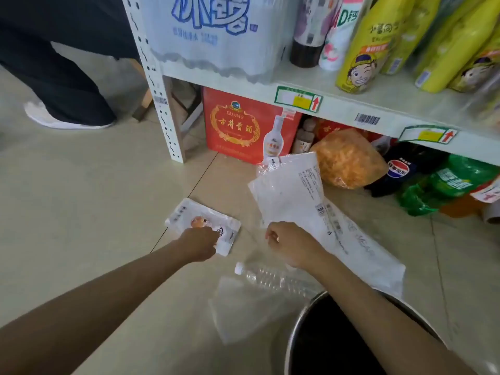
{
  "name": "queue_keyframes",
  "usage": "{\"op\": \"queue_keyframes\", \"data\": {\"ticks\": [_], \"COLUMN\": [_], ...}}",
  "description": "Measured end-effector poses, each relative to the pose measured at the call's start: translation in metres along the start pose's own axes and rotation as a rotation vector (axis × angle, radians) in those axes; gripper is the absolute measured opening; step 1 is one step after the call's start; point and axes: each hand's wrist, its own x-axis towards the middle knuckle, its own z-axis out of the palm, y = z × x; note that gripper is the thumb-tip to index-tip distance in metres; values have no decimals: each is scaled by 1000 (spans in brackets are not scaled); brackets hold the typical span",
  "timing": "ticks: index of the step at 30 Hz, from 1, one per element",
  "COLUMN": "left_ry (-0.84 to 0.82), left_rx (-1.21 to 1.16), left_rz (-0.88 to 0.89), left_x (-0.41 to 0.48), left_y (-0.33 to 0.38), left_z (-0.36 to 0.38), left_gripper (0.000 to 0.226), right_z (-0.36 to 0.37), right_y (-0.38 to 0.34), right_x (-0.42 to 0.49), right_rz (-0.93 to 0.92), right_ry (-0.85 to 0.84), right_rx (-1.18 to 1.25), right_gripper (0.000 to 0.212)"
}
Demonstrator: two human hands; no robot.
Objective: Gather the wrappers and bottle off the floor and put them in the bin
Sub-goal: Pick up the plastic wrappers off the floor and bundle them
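Observation:
My left hand [200, 243] is closed on the near edge of a small white wrapper [189, 215] with an orange picture, which lies on the tiled floor. My right hand [295, 244] grips a large white plastic wrapper [289, 190] and holds it up off the floor. Another long white wrapper [359, 247] lies under it to the right. An empty clear bottle [273, 278] with a white cap lies on its side near my right wrist. A clear plastic bag [240, 309] lies flat beside the dark round bin [297, 323], whose metal rim is at the bottom right.
A white shelf post [165, 104] stands ahead. Under the shelf are a red box [235, 123], an orange snack bag [349, 161], a dark cola bottle [397, 169] and green bottles [443, 185]. Another person's leg and white shoe [62, 117] are at the far left.

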Motion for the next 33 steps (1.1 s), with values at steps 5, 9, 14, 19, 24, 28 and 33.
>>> {"op": "queue_keyframes", "data": {"ticks": [5, 9, 14, 19, 24, 28, 33], "left_ry": [9, 148, 131, 300, 297, 364, 452], "left_rx": [3, 3, -36, 33, -53, -382, -578], "left_rz": [-40, -36, -132, -106, -96, -181, -305], "left_x": [37, 74, 82, 101, 90, 99, 92], "left_y": [-8, -2, 15, 9, 3, -22, -50], "left_z": [34, 71, 103, 111, 80, 43, -14], "left_gripper": [48, 72, 85, 61, 35, 41, 30], "right_z": [15, 26, 35, 39, 44, 49, 59], "right_y": [9, 9, 10, 10, 9, 12, 0], "right_x": [61, 89, 102, 108, 113, 120, 138], "right_rz": [-3, -33, -36, -24, 13, 37, 86], "right_ry": [-40, -35, -55, -81, -54, -53, -4], "right_rx": [-81, -99, -105, -124, -119, -158, -234], "right_gripper": [25, 26, 25, 20, 26, 21, 10]}}
